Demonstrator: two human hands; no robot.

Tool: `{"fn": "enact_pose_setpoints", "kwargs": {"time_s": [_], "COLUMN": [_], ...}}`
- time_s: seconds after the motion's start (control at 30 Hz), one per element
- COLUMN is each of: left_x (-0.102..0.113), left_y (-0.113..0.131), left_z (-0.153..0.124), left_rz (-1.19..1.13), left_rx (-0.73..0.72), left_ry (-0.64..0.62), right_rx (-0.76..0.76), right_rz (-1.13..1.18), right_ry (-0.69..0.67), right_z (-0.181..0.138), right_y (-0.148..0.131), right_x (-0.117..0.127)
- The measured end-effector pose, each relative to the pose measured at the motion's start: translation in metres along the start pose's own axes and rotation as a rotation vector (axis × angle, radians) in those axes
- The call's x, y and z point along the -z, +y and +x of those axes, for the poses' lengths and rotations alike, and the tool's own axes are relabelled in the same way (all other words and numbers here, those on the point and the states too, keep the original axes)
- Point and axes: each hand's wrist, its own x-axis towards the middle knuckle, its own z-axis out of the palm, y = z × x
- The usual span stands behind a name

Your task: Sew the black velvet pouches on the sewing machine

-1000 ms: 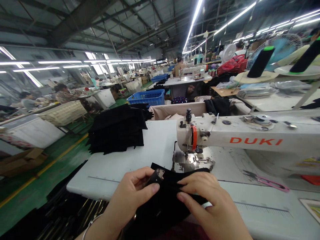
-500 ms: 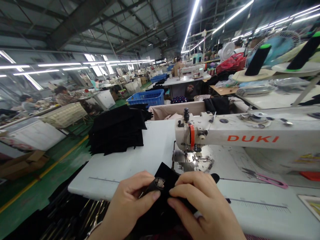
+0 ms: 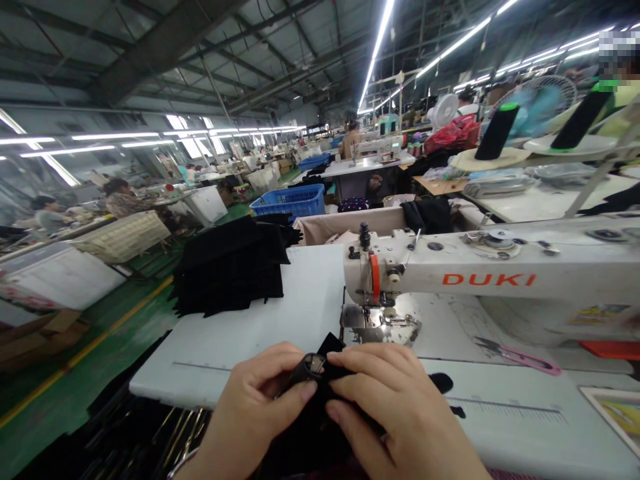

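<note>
Both my hands grip a piece of black fabric [image 3: 320, 417] at the near edge of the white sewing table [image 3: 240, 333]. My left hand [image 3: 257, 407] pinches its folded left end, where a small pale label shows between thumb and fingers. My right hand [image 3: 400, 417] lies over the cloth with fingers curled on it. The cloth's far tip sits just in front of the needle area [image 3: 380, 320] of the white DUKI sewing machine [image 3: 480, 273].
A stack of black fabric pieces [image 3: 233, 267] lies on the table's far left. Pink thread snips [image 3: 520, 355] rest to the right of the needle. Thread cones [image 3: 497, 131] stand behind the machine. Blue baskets [image 3: 290, 200], other sewing stations and seated workers fill the hall beyond.
My hands have drawn closer together and bunched the black fabric, which now covers less of the table. The view has shifted slightly to the right.
</note>
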Motion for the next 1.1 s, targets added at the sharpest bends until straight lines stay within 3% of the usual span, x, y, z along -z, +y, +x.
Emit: {"fn": "enact_pose_setpoints", "kwargs": {"time_s": [0.23, 0.43, 0.53, 0.63, 0.8, 0.9, 1.1], "left_x": [-0.005, -0.01, -0.006, 0.009, 0.043, 0.045, 0.025], "left_y": [-0.005, -0.001, 0.004, 0.019, 0.042, 0.029, -0.014], "left_z": [0.002, 0.002, 0.005, 0.013, 0.04, 0.057, 0.068], "left_rz": [-0.237, -0.18, -0.065, 0.035, 0.033, 0.017, -0.125], "left_rx": [0.05, 0.067, 0.075, 0.08, 0.193, 0.284, 0.32], "left_ry": [-0.025, 0.008, 0.005, -0.066, -0.419, -0.553, -0.528], "right_rx": [-0.439, -0.557, -0.469, -0.261, 0.072, 0.118, 0.258], "right_rz": [0.312, 0.266, 0.21, 0.331, 0.48, 0.352, 0.091], "right_ry": [-0.097, -0.079, -0.054, -0.083, -0.26, -0.239, -0.122], "right_z": [0.005, 0.005, 0.005, 0.009, 0.009, -0.003, -0.025], "right_y": [-0.001, -0.001, -0.002, -0.007, -0.008, 0.01, 0.047], "right_x": [-0.001, -0.003, -0.003, 0.004, 0.008, -0.008, -0.032]}}
